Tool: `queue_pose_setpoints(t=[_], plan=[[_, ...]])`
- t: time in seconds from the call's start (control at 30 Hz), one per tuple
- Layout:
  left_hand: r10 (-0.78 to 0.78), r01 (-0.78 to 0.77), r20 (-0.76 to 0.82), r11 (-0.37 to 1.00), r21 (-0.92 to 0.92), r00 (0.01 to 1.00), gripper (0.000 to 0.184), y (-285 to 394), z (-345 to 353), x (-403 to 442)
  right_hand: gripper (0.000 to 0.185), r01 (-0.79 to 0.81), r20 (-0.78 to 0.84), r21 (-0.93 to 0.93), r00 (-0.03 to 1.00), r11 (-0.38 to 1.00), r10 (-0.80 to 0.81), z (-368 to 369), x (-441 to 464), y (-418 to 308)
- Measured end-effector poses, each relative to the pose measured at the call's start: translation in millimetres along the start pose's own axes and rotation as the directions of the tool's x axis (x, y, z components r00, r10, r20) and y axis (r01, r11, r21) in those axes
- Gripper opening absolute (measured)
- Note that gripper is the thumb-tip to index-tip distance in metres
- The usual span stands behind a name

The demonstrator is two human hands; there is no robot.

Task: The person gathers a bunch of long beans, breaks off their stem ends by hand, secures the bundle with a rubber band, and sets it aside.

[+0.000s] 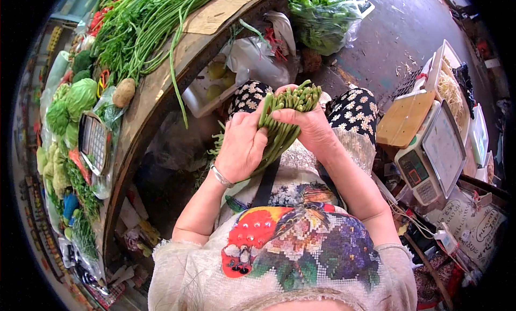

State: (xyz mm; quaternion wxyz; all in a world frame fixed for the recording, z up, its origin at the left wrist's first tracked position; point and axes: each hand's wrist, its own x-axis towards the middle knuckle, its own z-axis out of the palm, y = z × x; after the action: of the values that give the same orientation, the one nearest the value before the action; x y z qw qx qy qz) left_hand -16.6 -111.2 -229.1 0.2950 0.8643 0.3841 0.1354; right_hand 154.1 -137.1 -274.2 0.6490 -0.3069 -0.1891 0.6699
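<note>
Over my lap, both hands hold a bunch of green stalks point(279, 142). The stalks' blunt ends face up and away from me, and thin leafy tips hang out at the lower left. My right hand point(312, 129) is wrapped round the bunch near the blunt ends, its thumb lying across the front. On the left side, my left hand point(243, 143), with a bracelet at the wrist, is closed against the stalks. Its fingers press one stalk along the bunch's edge; their tips are partly hidden.
To the left, a curved wooden counter point(141, 109) bears long green stems point(145, 31), a cabbage point(82, 98), a potato point(124, 92) and a calculator point(93, 142). A bag of green peppers point(325, 21) stands on the floor ahead. At right are a scale point(427, 160) and a wooden board point(404, 119).
</note>
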Motion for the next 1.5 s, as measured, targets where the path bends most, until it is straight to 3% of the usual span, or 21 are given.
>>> queue_pose_setpoints(t=[0.13,0.2,0.33,0.43,0.5,0.6,0.67,0.77,0.87,0.9,0.93,1.0,1.03,1.07,1.1,1.13,1.2,1.27,1.33,1.43,1.5], plan=[[-0.051,0.049,-0.015,0.990,-0.135,0.999,0.036,-10,8,-4,0.038,-0.027,0.035,-0.021,0.999,0.999,0.027,-1,-1,0],[-0.009,0.047,0.156,0.968,-0.245,0.988,0.044,-23,8,-1,0.038,-0.037,0.050,-0.025,0.998,0.999,0.039,-1,-1,-1],[0.017,0.030,0.196,0.971,-0.239,0.981,0.046,-19,5,1,0.039,-0.052,0.119,0.031,0.992,0.998,0.048,1,-3,-4],[-0.104,0.151,0.259,0.974,-0.168,0.960,0.052,-14,2,-1,0.038,-0.046,0.099,0.021,0.994,0.999,0.044,-1,-5,-6],[-0.075,0.255,0.343,0.817,-0.517,0.936,0.062,-8,-1,4,0.038,-0.046,0.074,0.028,0.996,0.999,0.044,1,-7,-8],[0.107,0.152,0.289,0.654,-0.741,0.951,0.103,-11,-7,11,0.036,-0.072,0.091,0.020,0.993,0.997,0.070,8,-11,-10],[0.137,0.058,0.286,0.812,-0.580,0.948,0.123,-13,-6,24,0.038,-0.052,0.120,-0.063,0.991,0.997,0.059,3,-9,-1],[0.100,0.105,0.227,0.662,-0.742,0.969,0.133,-5,6,34,0.041,-0.037,0.070,-0.031,0.997,0.999,0.039,7,-12,-2],[0.119,0.087,0.178,0.541,-0.836,0.977,0.138,-5,9,39,0.038,0.050,0.076,-0.271,0.997,0.961,-0.031,16,-20,-7],[0.175,0.005,0.160,0.662,-0.750,0.972,0.138,-7,8,41,0.042,-0.035,0.012,-0.268,0.999,0.963,0.040,22,-26,-11],[0.164,0.005,0.120,0.572,-0.820,0.979,0.130,-9,14,38,0.043,0.115,0.123,-0.339,0.989,0.934,-0.077,16,-21,-4],[0.152,-0.010,0.068,0.462,-0.887,0.986,0.123,-8,16,34,0.046,0.444,0.288,-0.631,0.896,0.636,-0.339,12,-16,-1],[0.151,0.055,0.187,0.617,-0.785,0.971,0.109,-3,4,32,0.058,0.554,0.465,-0.758,0.829,0.345,-0.310,3,-11,-6],[0.127,0.106,0.302,0.754,-0.649,0.945,0.096,0,-3,30,0.073,0.547,0.460,-0.794,0.826,0.266,-0.326,1,-14,-6],[0.109,0.027,0.169,0.761,-0.648,0.980,0.069,3,5,26,0.075,0.487,0.369,-0.768,0.867,0.415,-0.336,9,-16,-8],[0.145,-0.034,0.135,0.794,-0.606,0.980,0.046,3,8,24,0.082,0.484,0.400,-0.800,0.870,0.354,-0.287,9,-15,-14],[0.098,0.060,0.348,0.908,-0.415,0.932,0.046,4,-2,27,0.096,0.492,0.458,-0.842,0.869,0.222,-0.187,9,-13,-26],[0.136,0.028,0.206,0.766,-0.642,0.969,0.028,8,-9,22,0.113,0.344,0.344,-0.685,0.930,0.643,-0.131,17,-14,-24],[0.212,-0.085,0.064,0.623,-0.778,0.975,0.030,1,-2,24,0.136,0.287,0.307,-0.621,0.945,0.729,-0.111,30,-18,-38],[0.190,0.000,0.147,0.614,-0.789,0.971,0.031,2,-15,20,0.141,0.553,0.466,-0.596,0.829,0.582,-0.310,49,-18,-64],[0.212,0.039,0.198,0.582,-0.812,0.957,0.029,2,-16,17,0.088,0.674,0.627,-0.674,0.739,0.302,-0.248,63,-20,-76]])
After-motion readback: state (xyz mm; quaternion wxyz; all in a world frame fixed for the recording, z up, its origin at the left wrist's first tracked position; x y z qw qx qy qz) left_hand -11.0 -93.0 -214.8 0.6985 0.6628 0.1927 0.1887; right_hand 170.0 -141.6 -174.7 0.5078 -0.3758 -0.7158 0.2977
